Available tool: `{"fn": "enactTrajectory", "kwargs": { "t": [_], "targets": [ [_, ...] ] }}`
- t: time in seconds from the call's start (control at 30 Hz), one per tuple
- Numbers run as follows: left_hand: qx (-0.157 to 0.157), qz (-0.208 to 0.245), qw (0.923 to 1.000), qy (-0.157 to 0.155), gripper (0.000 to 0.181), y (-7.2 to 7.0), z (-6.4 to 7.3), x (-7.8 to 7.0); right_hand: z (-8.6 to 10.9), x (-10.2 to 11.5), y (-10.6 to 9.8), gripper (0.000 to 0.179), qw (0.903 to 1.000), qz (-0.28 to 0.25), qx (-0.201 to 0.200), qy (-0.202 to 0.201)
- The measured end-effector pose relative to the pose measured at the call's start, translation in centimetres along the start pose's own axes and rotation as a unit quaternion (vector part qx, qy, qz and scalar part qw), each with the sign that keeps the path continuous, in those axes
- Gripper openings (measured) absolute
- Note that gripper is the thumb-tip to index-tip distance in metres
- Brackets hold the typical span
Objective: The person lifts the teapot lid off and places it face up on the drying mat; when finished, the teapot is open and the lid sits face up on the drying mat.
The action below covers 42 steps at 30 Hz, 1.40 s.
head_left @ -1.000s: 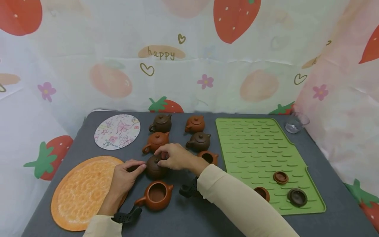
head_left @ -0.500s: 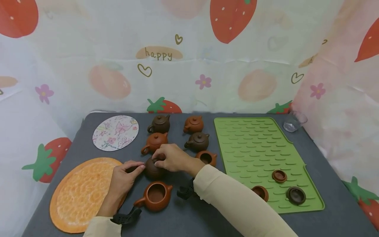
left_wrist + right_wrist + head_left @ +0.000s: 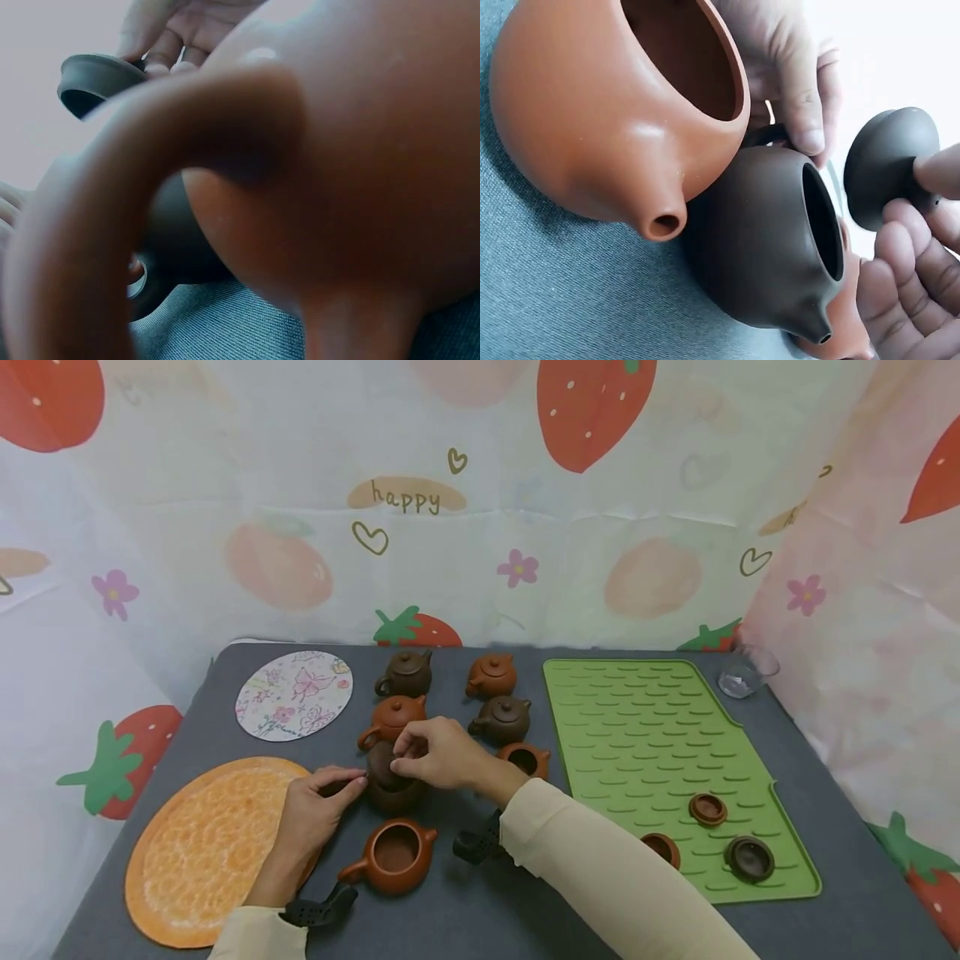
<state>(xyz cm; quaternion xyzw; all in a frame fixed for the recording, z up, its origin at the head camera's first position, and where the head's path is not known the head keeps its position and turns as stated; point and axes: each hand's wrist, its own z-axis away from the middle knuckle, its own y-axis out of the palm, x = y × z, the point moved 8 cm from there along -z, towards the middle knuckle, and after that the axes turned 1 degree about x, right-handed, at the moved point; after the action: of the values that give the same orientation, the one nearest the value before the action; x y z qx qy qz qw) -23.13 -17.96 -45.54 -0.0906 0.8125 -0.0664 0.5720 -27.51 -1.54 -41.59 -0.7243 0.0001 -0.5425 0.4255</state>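
My left hand (image 3: pixel 317 810) pinches the handle of a dark brown teapot (image 3: pixel 397 799) at the middle left of the table; its round mouth shows uncovered in the right wrist view. Between thumb and fingers, my right hand (image 3: pixel 448 758) grips the knob of the dark lid (image 3: pixel 381 765), tilted and lifted off that teapot. The right wrist view shows a gap between the lid (image 3: pixel 885 165) and the teapot's rim. Nearer to me stands a lidless reddish-orange teapot (image 3: pixel 408 878), whose handle and body block much of the left wrist view.
Several lidded teapots, including an orange one (image 3: pixel 396 714) just behind, and a lidless orange one (image 3: pixel 542 764) stand farther back. A green mat (image 3: pixel 637 735) at right bears upturned lids, one dark (image 3: pixel 750 858). Left lie an orange round mat (image 3: pixel 202 852) and a floral disc (image 3: pixel 292 693). A glass cup (image 3: pixel 742 677) stands far right.
The dark lid has come up off the teapot in my right hand and now tilts, leaving the pot's mouth uncovered. My left hand has stayed at the handle.
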Motion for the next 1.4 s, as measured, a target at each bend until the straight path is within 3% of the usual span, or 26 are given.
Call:
{"fn": "enactTrajectory", "kwargs": {
  "t": [0.13, 0.27, 0.43, 0.53, 0.7, 0.8, 1.0, 1.17, 1.4],
  "targets": [
    [-0.001, 0.002, 1.0000, 0.003, 0.010, 0.0, -0.1, 1.6, 0.1, -0.6, -0.2, 0.007, 0.9951, -0.097, -0.013, 0.010],
    [0.000, 0.007, 1.0000, 0.004, 0.010, 0.0, -0.1, 2.4, 0.1, -1.2, -0.3, 0.006, 0.9805, -0.195, -0.014, 0.020],
    [0.000, 0.001, 1.0000, 0.005, 0.010, -0.1, -0.1, 2.5, 0.2, -1.7, -0.1, 0.040, 0.9609, -0.275, -0.004, 0.035],
    [-0.001, -0.009, 1.0000, 0.004, 0.010, 0.0, -0.1, 2.1, 0.4, -1.9, 0.2, 0.043, 0.9452, -0.322, 0.008, 0.052],
    [-0.004, -0.013, 0.9999, 0.007, 0.009, 0.0, 0.0, -0.2, 0.6, -2.0, 0.6, 0.036, 0.9112, -0.406, 0.020, 0.066],
    [-0.006, -0.015, 0.9999, -0.002, 0.009, 0.1, 0.1, -1.1, 0.8, -1.8, 0.4, 0.038, 0.9028, -0.425, 0.021, 0.061],
    [0.000, -0.006, 0.9999, -0.013, 0.010, 0.1, 0.0, -1.1, 1.5, -1.1, -0.6, 0.041, 0.9089, -0.413, 0.019, 0.055],
    [0.006, -0.002, 1.0000, -0.003, 0.010, 0.1, -0.1, -0.9, 2.3, 0.0, -2.1, 0.044, 0.9225, -0.384, 0.021, 0.031],
    [0.006, 0.005, 1.0000, 0.001, 0.010, 0.1, 0.0, -0.9, 4.2, 1.3, -4.7, 0.049, 0.9704, -0.241, 0.001, 0.003]
  ]
}}
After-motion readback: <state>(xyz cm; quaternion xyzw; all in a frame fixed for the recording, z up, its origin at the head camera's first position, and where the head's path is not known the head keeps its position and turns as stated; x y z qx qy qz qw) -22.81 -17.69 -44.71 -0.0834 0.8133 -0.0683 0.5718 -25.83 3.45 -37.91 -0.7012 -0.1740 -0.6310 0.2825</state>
